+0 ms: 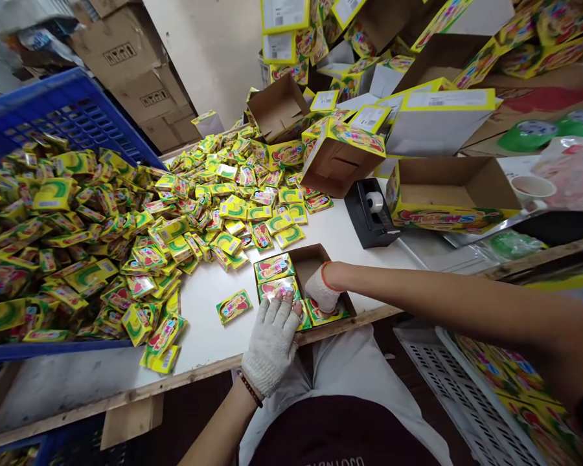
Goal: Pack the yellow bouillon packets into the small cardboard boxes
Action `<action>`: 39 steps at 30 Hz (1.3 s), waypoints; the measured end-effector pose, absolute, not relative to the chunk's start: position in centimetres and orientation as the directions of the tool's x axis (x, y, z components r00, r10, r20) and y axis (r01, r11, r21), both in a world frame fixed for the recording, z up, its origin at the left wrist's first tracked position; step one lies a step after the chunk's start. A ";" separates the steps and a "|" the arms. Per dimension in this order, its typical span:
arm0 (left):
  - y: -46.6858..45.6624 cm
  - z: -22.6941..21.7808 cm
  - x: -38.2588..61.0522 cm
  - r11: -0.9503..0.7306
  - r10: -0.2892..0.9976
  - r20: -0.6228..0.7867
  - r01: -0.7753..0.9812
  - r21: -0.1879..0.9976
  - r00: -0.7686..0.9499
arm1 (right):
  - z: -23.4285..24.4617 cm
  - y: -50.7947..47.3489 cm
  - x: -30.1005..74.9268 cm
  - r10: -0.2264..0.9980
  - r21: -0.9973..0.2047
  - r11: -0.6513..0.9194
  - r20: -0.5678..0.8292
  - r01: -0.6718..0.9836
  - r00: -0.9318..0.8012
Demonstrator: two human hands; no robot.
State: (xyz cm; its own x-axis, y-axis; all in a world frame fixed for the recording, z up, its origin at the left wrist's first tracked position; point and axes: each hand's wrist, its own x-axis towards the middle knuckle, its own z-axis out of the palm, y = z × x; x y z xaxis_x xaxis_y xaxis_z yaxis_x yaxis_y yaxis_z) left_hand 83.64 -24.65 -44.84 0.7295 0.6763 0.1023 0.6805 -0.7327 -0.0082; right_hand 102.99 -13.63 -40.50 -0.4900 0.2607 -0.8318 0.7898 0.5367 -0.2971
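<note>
An open shallow box (309, 260) with brown inner walls lies near the table's front edge, with small yellow-green packets (274, 266) flat in its left half. My left hand (271, 344), in a white knit glove with bare fingertips, rests with fingers stretched over the box's left side, touching the packets. Inside the right half is my right hand (323, 288), also gloved, pointing down at a packet (331, 317) in the near corner. Its fingers are mostly hidden, so their grip does not show. A single loose packet (234, 307) lies left of the box.
A tilted blue crate (72, 103) spills packets into a large heap (175, 220) on the white table (208, 346). Behind the box stands a black tape dispenser (372, 213). Empty display boxes (449, 194) pile up at the back right. A white crate (430, 375) stands low at right.
</note>
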 end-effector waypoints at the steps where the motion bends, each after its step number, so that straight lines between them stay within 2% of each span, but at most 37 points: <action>1: -24.6 -44.8 83.6 -0.732 0.677 0.099 0.681 -0.009 0.729 | -40.6 -13.9 102.7 0.273 -0.284 0.542 -0.830 0.791 -0.486; 6: -24.6 -44.5 83.5 -0.738 0.668 0.127 0.675 -0.016 0.734 | -40.7 -13.2 103.3 0.278 -0.291 0.540 -0.824 0.790 -0.494; 9: -24.6 -44.4 83.6 -0.738 0.667 0.131 0.674 -0.015 0.733 | -41.3 -12.6 104.4 0.247 -0.411 0.509 -0.772 0.756 -0.586; 11: -24.6 -44.4 83.7 -0.736 0.670 0.125 0.677 -0.019 0.732 | -42.1 -12.7 104.6 0.281 -0.457 0.486 -0.725 0.744 -0.629; 15: -24.6 -44.4 83.7 -0.741 0.666 0.117 0.672 -0.016 0.737 | -44.2 -13.1 103.1 0.349 -0.365 0.514 -0.738 0.776 -0.578; 22: -24.6 -44.7 84.0 -0.734 0.677 0.123 0.678 0.042 0.725 | -46.2 -12.9 103.1 0.429 -0.328 0.451 -0.736 0.830 -0.524; 24: -24.8 -44.6 84.0 -0.730 0.683 0.133 0.676 0.097 0.718 | -45.9 -13.0 103.3 0.438 -0.303 0.447 -0.746 0.842 -0.501; 27: -24.7 -44.6 83.0 -0.742 0.668 0.203 0.616 0.265 0.716 | -44.5 -13.2 103.0 0.429 -0.272 0.462 -0.764 0.844 -0.481; 29: -24.1 -45.0 81.2 -0.705 0.705 0.297 0.596 0.384 0.644 | -43.4 -13.5 102.7 0.424 -0.245 0.485 -0.774 0.839 -0.471; 31: -22.9 -45.9 78.7 -0.586 0.810 0.352 0.676 0.448 0.469 | -42.4 -14.1 102.6 0.434 -0.211 0.512 -0.773 0.833 -0.462; 34: -20.9 -47.8 74.6 -0.281 0.954 0.231 0.849 0.447 0.193 | -41.4 -15.1 103.2 0.498 -0.195 0.478 -0.743 0.857 -0.447; 36: -20.2 -48.7 72.6 -0.145 0.987 0.125 0.892 0.428 0.100 | -40.5 -15.7 103.9 0.587 -0.173 0.428 -0.693 0.887 -0.418; 37: -20.1 -48.9 72.1 -0.104 0.992 0.109 0.897 0.430 0.063 | -40.0 -15.9 104.2 0.643 -0.164 0.413 -0.644 0.896 -0.414; 39: -20.5 -48.4 72.3 -0.055 0.983 0.182 0.875 0.482 -0.039 | -38.7 -16.2 104.4 0.756 -0.196 0.387 -0.492 0.901 -0.432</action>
